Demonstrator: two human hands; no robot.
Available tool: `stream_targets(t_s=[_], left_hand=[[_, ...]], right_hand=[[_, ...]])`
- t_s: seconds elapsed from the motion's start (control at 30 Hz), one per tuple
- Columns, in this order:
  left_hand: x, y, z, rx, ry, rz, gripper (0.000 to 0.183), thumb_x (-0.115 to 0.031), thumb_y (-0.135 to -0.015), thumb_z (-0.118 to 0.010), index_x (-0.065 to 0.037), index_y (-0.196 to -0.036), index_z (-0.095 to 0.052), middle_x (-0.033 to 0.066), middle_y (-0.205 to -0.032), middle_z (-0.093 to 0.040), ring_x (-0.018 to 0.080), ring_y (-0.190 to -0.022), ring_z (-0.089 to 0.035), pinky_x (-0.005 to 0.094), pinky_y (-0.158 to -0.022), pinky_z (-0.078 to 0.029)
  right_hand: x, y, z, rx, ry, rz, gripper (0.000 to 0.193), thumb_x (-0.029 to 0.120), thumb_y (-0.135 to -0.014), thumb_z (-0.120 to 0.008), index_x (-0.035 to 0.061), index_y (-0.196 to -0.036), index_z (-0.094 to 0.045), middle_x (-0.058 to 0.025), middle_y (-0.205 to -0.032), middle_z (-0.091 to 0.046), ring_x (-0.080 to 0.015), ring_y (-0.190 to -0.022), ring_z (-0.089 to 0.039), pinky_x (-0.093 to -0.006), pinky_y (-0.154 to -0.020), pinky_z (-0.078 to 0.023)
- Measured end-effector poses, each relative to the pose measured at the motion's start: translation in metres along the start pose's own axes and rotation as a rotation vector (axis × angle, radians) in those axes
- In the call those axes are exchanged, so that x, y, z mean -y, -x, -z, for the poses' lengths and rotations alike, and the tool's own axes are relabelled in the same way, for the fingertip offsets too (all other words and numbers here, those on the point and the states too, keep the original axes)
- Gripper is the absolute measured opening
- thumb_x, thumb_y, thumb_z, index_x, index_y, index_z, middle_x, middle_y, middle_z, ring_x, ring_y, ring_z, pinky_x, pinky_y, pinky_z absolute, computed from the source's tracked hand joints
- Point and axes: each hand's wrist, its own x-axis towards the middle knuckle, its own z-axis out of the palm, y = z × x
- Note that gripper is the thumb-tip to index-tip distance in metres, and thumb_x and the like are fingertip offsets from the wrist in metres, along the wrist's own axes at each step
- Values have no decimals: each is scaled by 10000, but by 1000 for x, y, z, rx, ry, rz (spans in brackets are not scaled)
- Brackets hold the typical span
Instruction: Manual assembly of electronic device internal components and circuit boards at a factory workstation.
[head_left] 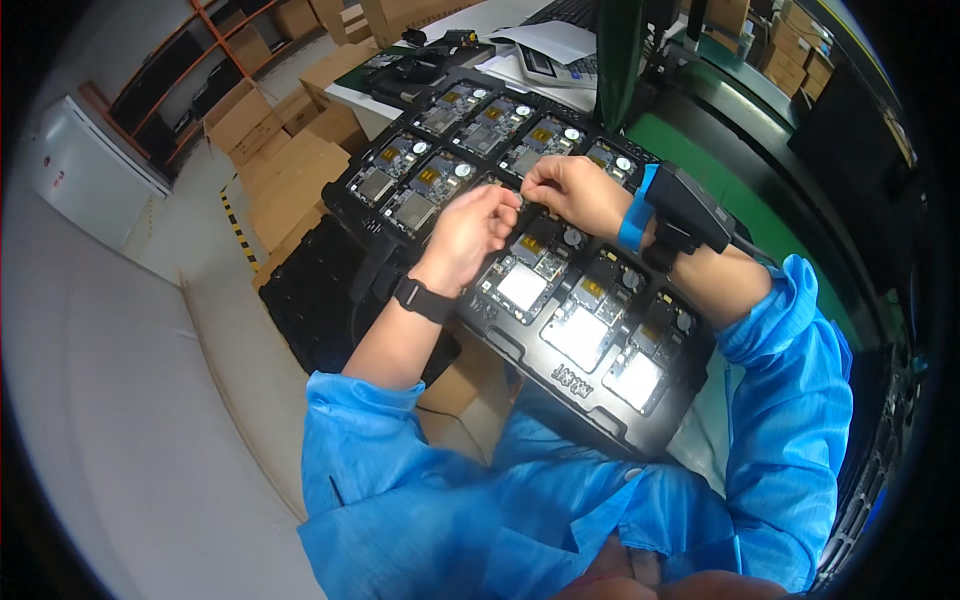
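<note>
A black tray (pixel 522 351) lies at a slant in front of me, with several circuit boards in its compartments. Each board carries metal shields, a brown-gold patch and a small round silvery part; one such board (pixel 522 288) is just below my hands. My left hand (pixel 468 232) is over the middle of the tray, fingers curled and tips pinched together. Close beside it, my right hand (pixel 582 196) also pinches thumb against fingertips. Whatever the fingertips hold, if anything, is too small to make out. The hands partly cover the boards beneath them.
Another black tray (pixel 312 290) sits lower at the left, near cardboard boxes (pixel 290 180). Beyond the tray are a calculator (pixel 545 66), papers (pixel 550 38) and dark equipment (pixel 425 65). A black device (pixel 695 205) with a cable is strapped to my right wrist. Green matting (pixel 665 140) lies at right.
</note>
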Motion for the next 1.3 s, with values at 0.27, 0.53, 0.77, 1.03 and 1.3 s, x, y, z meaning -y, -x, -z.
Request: stream_targets(t_s=[0.27, 0.53, 0.77, 1.03, 1.3], left_hand=[[18, 10, -25, -50, 584, 128, 266, -256, -922, -312, -48, -962, -472, 44, -894, -500, 127, -784, -487, 261, -707, -425], [22, 16, -19, -86, 519, 138, 269, -214, -917, -293, -42, -1024, -472, 47, -963, -500, 127, -824, -474, 265, -773, -401], [4, 12, 3, -98, 415, 148, 185, -190, -899, -378, -61, -909, -511, 5, -746, -506, 77, -627, -461, 176, -535, -385], [-36, -56, 71, -251, -665, -88, 215, -235, -815, -535, -28, -762, -560, -12, -552, -460, 88, -497, -415, 215, -453, -343], [-38, -75, 52, -329, -1444, -230, 159, -215, -653, -660, -67, -707, -640, 122, -684, -618, 267, -661, -597, 339, -623, -458]], right_hand=[[30, 15, -16, 48, 740, 410, 80, 125, -637, -565, 113, -708, -601, -25, -789, -554, -172, -768, -564, -320, -747, -399], [30, 27, -15, 98, 870, 570, 182, 141, -676, -540, 77, -828, -616, -38, -882, -521, -179, -870, -510, -387, -831, -360], [36, 23, 1, 97, 638, 574, 272, 172, -707, -591, 84, -962, -560, -42, -884, -519, -190, -865, -516, -380, -823, -357], [4, 24, 7, 60, 667, 283, 180, 206, -744, -590, 65, -855, -571, -69, -843, -515, -224, -847, -535, -346, -775, -388], [-11, 44, 5, 140, 738, 214, 219, 229, -741, -591, 54, -871, -576, -76, -884, -518, -223, -882, -527, -333, -779, -391]])
